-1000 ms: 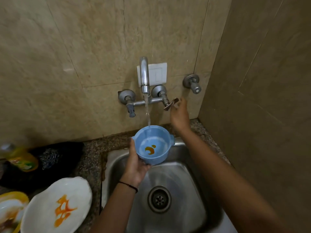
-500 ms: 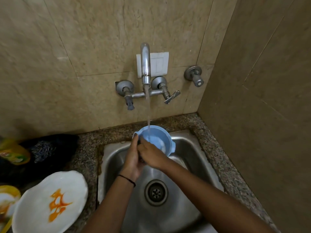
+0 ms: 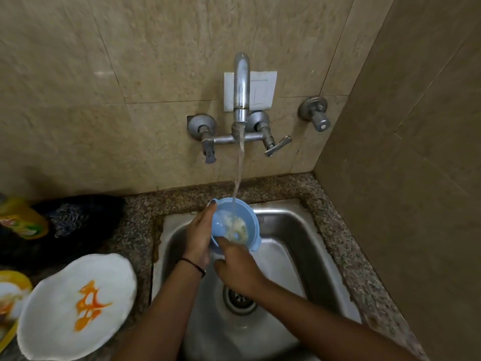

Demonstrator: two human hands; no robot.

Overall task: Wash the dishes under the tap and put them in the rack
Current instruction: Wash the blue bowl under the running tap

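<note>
Bowl [image 3: 232, 222] gripped by left hand [image 3: 200, 238], right hand [image 3: 235, 264] reaching inside.

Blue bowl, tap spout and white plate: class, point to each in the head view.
Blue bowl [image 3: 244, 208]: head view, on its far inner wall.
Tap spout [image 3: 241, 87]: head view, on the upright metal pipe.
White plate [image 3: 52, 303]: head view, on bare white surface left of the orange stain.
</note>
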